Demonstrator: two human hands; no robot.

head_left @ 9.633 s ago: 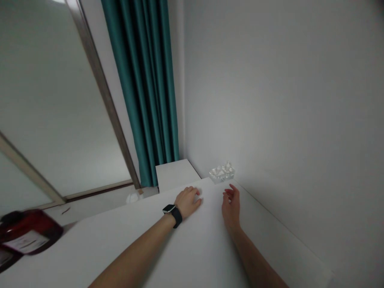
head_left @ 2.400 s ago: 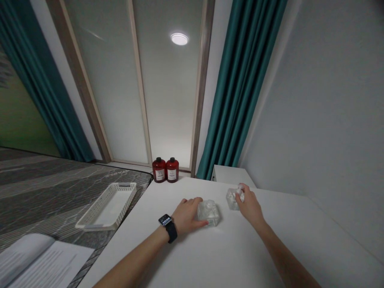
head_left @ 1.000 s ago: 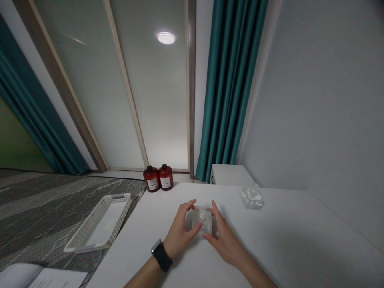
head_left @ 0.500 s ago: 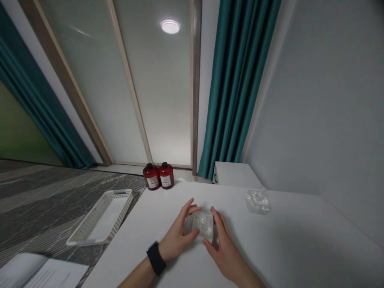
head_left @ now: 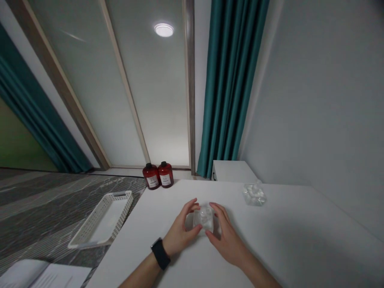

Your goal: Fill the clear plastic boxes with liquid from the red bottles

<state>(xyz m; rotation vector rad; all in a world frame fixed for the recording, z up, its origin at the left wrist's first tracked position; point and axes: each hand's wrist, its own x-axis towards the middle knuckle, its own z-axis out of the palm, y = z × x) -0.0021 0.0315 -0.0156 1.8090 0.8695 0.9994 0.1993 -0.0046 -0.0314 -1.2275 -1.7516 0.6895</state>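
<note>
A small clear, squarish glass-like container rests on the white table between my hands; its exact kind is hard to make out. My left hand, with a black watch on its wrist, curves around the container's left side, thumb at the near edge and fingers toward the far edge. From the right, my right hand curls about it the same way, its thumb by the near right corner. Further right on the tabletop lies a crumpled clear plastic-looking item.
Two dark red bottles with black caps stand at the table's far left corner. Beyond the left edge are a white perforated basket and an open book. A white cabinet stands behind the table, near teal curtains.
The view has shifted slightly. My right hand's fingers and thumb have come in closer around the clear container. My left hand keeps nearly the same pose.
</note>
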